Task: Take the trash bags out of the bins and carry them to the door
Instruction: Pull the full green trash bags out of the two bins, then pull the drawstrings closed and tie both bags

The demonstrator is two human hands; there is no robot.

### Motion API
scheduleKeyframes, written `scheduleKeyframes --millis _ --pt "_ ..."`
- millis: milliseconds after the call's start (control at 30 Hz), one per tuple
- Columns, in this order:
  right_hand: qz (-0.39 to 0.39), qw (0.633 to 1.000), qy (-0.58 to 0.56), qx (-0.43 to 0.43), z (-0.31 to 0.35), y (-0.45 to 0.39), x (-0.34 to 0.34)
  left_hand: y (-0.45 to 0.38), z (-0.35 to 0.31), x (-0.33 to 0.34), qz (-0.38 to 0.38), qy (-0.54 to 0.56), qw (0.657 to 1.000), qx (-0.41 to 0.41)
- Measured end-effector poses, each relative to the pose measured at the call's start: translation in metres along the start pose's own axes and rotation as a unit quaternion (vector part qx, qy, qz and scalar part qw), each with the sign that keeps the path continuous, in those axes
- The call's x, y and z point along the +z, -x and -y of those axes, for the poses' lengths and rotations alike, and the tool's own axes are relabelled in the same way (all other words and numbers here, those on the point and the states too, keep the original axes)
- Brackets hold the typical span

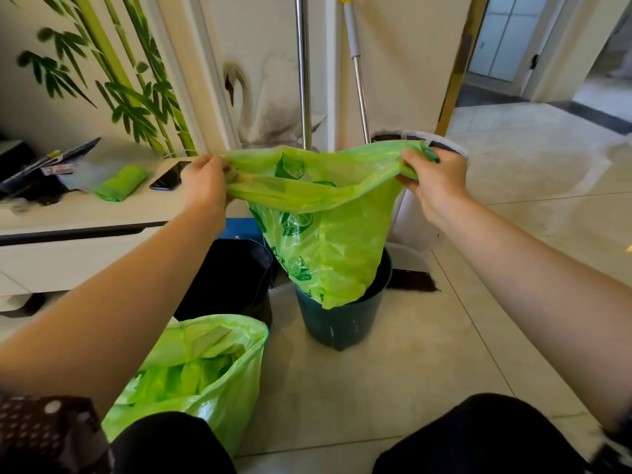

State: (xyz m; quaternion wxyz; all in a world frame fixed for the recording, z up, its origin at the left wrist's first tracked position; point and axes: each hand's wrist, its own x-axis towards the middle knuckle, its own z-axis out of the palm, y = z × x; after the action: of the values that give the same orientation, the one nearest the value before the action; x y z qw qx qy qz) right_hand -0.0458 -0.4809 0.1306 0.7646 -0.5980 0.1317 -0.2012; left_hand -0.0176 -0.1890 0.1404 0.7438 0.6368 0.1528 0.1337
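A green trash bag (325, 234) with lime prints hangs stretched open between my hands. My left hand (205, 183) grips its left rim and my right hand (434, 179) grips its right rim. The bag's bottom dips into a dark teal bin (342, 323) on the floor. A second green trash bag (205, 374), open at the top, lines a bin at the lower left, close to my knee. A black bin (229, 278) stands between the two, behind the lower bag.
A white low cabinet (85, 227) at left carries a phone (169, 176), a roll of green bags (119, 183) and papers. Two metal handles (304, 80) lean on the wall. A white bin (420, 213) and a dustpan with a broom (413, 278) stand behind. An open doorway (547, 63) lies at the far right.
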Motion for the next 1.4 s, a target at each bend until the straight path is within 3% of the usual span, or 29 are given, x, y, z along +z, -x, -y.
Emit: scheduleKeyframes --millis 367,667,833,933,1033,1200,1267,1400 --pt "0.026 0.998 -0.018 -0.057 0.070 0.068 -0.009 0.077 -0.064 -0.036 -0.007 0.018 0.997 0.073" --pt "0.062 0.994 0.025 -0.081 0.086 0.125 -0.022 0.130 -0.068 -0.060 0.024 0.008 0.998 0.051" --pt "0.103 0.981 0.156 -0.056 0.047 0.147 -0.045 0.134 -0.022 -0.070 0.086 -0.088 0.992 0.016" --pt "0.110 0.963 0.242 -0.043 0.008 0.149 -0.059 0.124 0.021 -0.079 0.135 -0.199 0.970 -0.025" --pt "0.143 0.935 0.322 0.028 -0.030 0.147 -0.068 0.112 0.060 -0.093 0.204 -0.308 0.928 -0.038" --pt "0.232 0.877 0.400 0.130 -0.075 0.137 -0.079 0.085 0.097 -0.121 0.308 -0.475 0.823 -0.056" --pt "0.274 0.828 0.460 0.165 -0.089 0.133 -0.084 0.079 0.110 -0.130 0.300 -0.503 0.807 -0.077" --pt "0.334 0.708 0.580 0.227 -0.107 0.129 -0.090 0.071 0.129 -0.143 0.280 -0.501 0.808 -0.131"
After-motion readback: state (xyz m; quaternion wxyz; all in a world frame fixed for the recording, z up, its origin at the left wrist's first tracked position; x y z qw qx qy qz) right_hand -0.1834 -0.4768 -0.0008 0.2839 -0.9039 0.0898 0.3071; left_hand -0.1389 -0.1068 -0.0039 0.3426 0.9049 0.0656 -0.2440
